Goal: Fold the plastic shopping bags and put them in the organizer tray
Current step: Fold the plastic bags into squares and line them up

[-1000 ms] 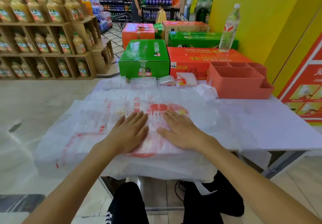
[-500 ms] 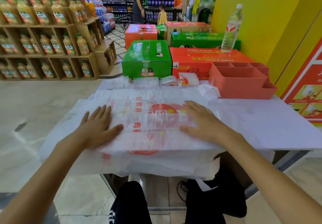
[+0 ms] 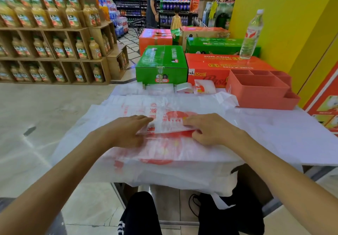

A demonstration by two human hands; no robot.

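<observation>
Several white plastic shopping bags [image 3: 182, 163] with red print lie stacked flat on the white table [image 3: 292, 139], and their near ends hang over the front edge. My left hand [image 3: 126, 132] and my right hand [image 3: 212, 130] sit close together on the top bag. Each pinches an end of a narrow flap [image 3: 168, 125] of it, raised slightly between them. The salmon organizer tray [image 3: 256, 95] stands at the table's back right, its visible compartments holding nothing. Small folded bags [image 3: 203, 86] lie along the back edge, left of the tray.
Behind the table stand a green carton [image 3: 161, 64] and a red carton [image 3: 219, 66] with a water bottle [image 3: 251, 35] on it. A yellow wall [image 3: 292, 24] closes the right side. Juice shelves [image 3: 51, 42] stand to the left. Two people [image 3: 152, 4] are in the far aisle.
My hands first slid apart over the bag with fingers flat. Now they have come back to the middle and taken hold of a flap of the top bag.
</observation>
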